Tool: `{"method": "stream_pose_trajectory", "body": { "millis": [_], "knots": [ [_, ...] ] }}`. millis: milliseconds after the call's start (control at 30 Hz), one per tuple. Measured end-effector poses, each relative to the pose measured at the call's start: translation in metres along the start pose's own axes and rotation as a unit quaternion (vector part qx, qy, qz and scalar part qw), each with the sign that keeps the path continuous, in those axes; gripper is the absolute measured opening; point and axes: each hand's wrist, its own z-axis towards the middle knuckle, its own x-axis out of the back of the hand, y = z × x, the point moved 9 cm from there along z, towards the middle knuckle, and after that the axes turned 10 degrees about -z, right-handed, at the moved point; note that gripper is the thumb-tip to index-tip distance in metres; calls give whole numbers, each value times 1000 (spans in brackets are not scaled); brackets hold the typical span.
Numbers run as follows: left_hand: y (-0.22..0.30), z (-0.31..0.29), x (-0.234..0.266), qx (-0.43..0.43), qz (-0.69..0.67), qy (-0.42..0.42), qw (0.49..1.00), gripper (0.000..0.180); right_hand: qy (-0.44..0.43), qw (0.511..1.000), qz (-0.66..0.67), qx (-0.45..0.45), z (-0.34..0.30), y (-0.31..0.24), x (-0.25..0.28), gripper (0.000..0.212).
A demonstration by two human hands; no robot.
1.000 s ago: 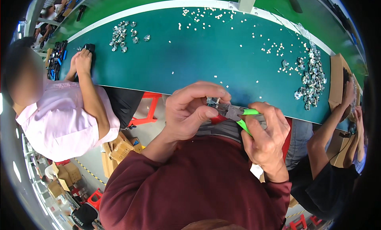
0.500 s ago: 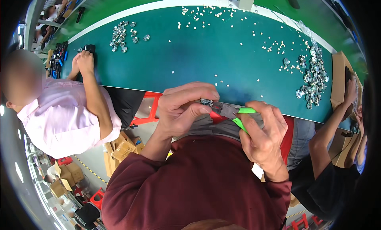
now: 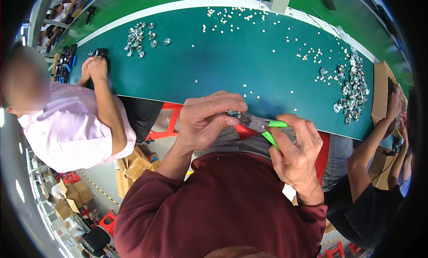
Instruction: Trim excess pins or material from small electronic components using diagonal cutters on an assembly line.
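In the middle of the frame, just below the near edge of the green tabletop (image 3: 249, 57), the left hand (image 3: 209, 122) is curled tight around a small dark part (image 3: 233, 114), pinching it between thumb and fingers; only its tip shows past the fingertips. Just right of it, the right hand (image 3: 296, 153) is closed around the bright green handles of a pair of cutters (image 3: 263, 124). The grey metal head of the cutters points left and meets the small part, so the part sits at the tool's nose, between the two hands.

On the tabletop, a heap of shiny small parts (image 3: 352, 91) lies at the right of the frame, another smaller heap (image 3: 140, 37) at the upper left, and tiny pale bits (image 3: 232, 15) are scattered across the top. A person in a pink shirt (image 3: 67, 129) sits at the left, hands on the tabletop.
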Motion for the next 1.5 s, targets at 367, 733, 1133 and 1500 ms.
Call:
{"method": "stream_pose_trajectory", "body": {
  "millis": [367,733,1133,1500],
  "knots": [
    [11,-2,-11,3,-81,67,994,35,16,999,-46,21,0,-8,8,25],
    [16,-11,-15,-17,28,-55,998,32,-29,998,24,43,-11,-11,4,21],
    [0,-30,-19,56,-156,-28,986,46,-17,999,-10,41,-16,-17,4,17],
    [-20,-56,-18,301,-339,51,890,57,-13,995,-41,86,-23,-18,-6,13]
  ]
}}
